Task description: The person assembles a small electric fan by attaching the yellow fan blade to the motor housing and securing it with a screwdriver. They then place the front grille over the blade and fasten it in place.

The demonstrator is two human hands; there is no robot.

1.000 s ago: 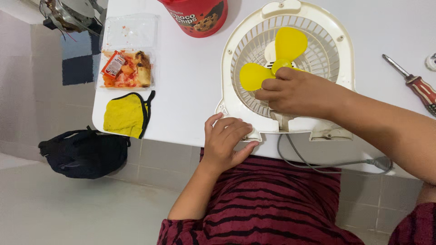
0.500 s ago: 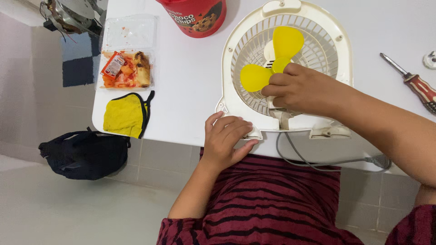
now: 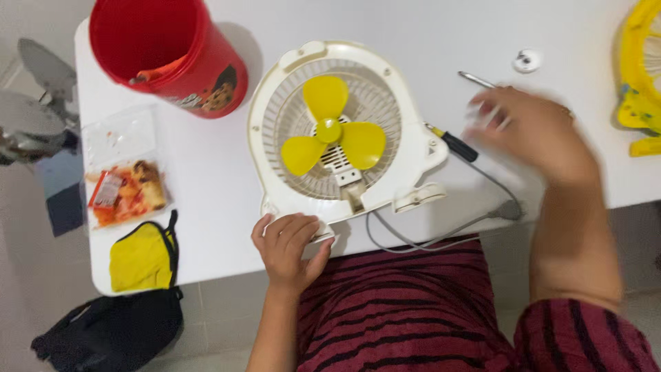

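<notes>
Head view, read left to right. At the table's left edge lie a yellow face mask (image 3: 141, 258) and a clear food tray (image 3: 124, 186); behind them stands a red bucket (image 3: 169, 58). A black bag (image 3: 110, 331) sits on the floor below that corner.

My left hand (image 3: 288, 246) rests flat, fingers loosely curled, on the near foot of the white fan housing (image 3: 268, 172), steadying it at the table's (image 3: 427, 27) near edge. It grips nothing. The housing lies on its back mid-table, front grille off, the yellow blade (image 3: 329, 134) exposed and untouched.

My right hand (image 3: 533, 131) is over the screwdriver (image 3: 463, 146), just right of the housing. The hand is motion-blurred; I cannot tell whether it has closed on the tool.

Judgement: the step in hand is taking up the screwdriver. The next move calls for a firm hold on the handle, then bringing the tip to the fan's middle.

Room: open table behind the fan and right of it, up to a small white cap (image 3: 525, 60) and a yellow grille (image 3: 644, 76). The grey cord (image 3: 427, 238) hangs off the near edge and could snag.
</notes>
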